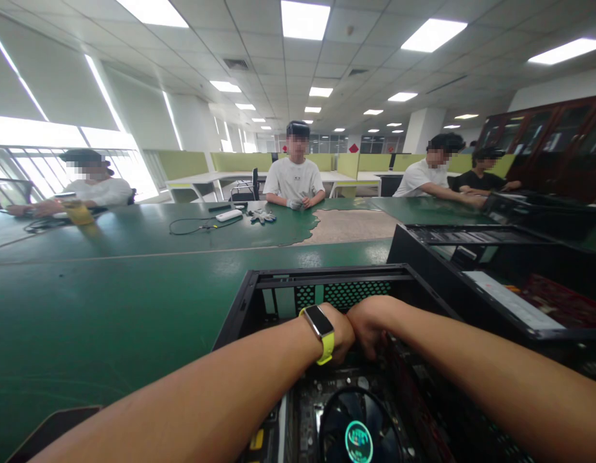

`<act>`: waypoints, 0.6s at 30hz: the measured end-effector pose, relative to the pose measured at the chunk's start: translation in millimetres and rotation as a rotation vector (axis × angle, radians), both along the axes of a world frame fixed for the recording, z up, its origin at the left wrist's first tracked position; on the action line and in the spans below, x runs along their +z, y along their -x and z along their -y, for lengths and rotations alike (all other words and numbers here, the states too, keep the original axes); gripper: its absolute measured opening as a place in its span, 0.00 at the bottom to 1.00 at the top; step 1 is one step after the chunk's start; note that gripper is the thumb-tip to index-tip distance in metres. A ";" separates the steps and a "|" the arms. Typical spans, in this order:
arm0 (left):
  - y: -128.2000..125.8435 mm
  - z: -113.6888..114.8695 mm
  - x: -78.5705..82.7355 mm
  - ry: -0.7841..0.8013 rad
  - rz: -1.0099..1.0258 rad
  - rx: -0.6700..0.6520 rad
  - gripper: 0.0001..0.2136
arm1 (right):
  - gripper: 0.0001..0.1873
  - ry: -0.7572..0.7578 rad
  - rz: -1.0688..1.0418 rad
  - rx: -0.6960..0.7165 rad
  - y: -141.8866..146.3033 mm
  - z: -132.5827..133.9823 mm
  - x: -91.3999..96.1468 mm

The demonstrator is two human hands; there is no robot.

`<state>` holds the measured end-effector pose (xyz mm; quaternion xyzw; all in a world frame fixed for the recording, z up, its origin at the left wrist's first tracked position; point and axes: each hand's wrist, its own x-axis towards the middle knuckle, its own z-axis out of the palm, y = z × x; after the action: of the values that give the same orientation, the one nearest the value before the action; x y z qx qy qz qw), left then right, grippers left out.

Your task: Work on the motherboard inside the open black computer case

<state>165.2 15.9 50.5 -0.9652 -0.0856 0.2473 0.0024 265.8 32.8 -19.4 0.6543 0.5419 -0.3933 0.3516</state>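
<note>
Open black computer case (326, 283) on the green desk (109, 308), near centre. Left hand (343, 334), yellow-strapped watch (321, 331) at its wrist, and right hand (370, 325) meet knuckle to knuckle inside the case's far end, fingers curled down out of sight; what they pinch cannot be told. Cooler fan (358, 427) on the board lies just near of both hands. Risk, as judged: a forearm dragging across the fan or board parts. A second case (495, 257) stands right.

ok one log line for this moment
left hand: inside pc case, grip hidden | right hand: touching left, grip hidden | fan below | yellow watch on left wrist
</note>
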 end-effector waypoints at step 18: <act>-5.8 -22.6 -32.8 -0.126 -0.287 -0.131 0.04 | 0.11 0.168 0.020 -0.019 -4.5 -7.8 -15.3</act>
<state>171.0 38.5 17.6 -0.9213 -0.0366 0.3762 0.0913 270.3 40.6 -34.7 0.6316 0.4973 -0.4338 0.4069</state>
